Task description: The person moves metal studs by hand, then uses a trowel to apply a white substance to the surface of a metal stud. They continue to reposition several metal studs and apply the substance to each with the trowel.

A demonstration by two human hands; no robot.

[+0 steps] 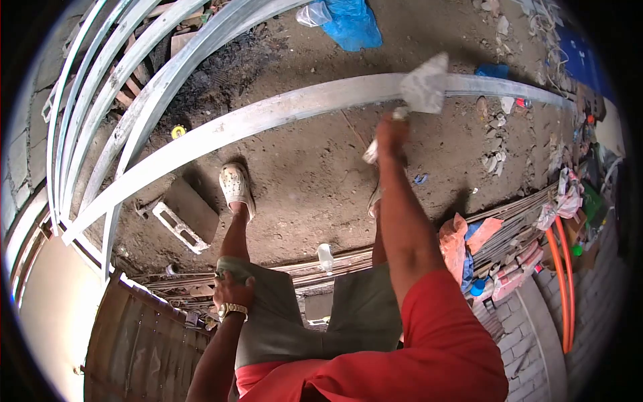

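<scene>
My right hand [394,134] is wrapped round the handle of a trowel, arm stretched forward. The trowel [427,84] has a pale, mottled blade, which overlaps a long whitish metal bar [301,107] in this view. Below my fist the pale end of the handle sticks out. On my left thigh, at the hem of the grey shorts [268,315], rests my left hand [234,295], with a gold-coloured watch [232,310] on the wrist. Its fingers lie against the leg and hold nothing visible.
A hollow concrete block [184,214] sits by my left foot. Several long metal bars [144,100] lean at the left. Bundled rods [509,208], crumpled bags [452,241] and orange pipes [561,288] lie at the right. A blue plastic bag [351,27] lies ahead on dirt.
</scene>
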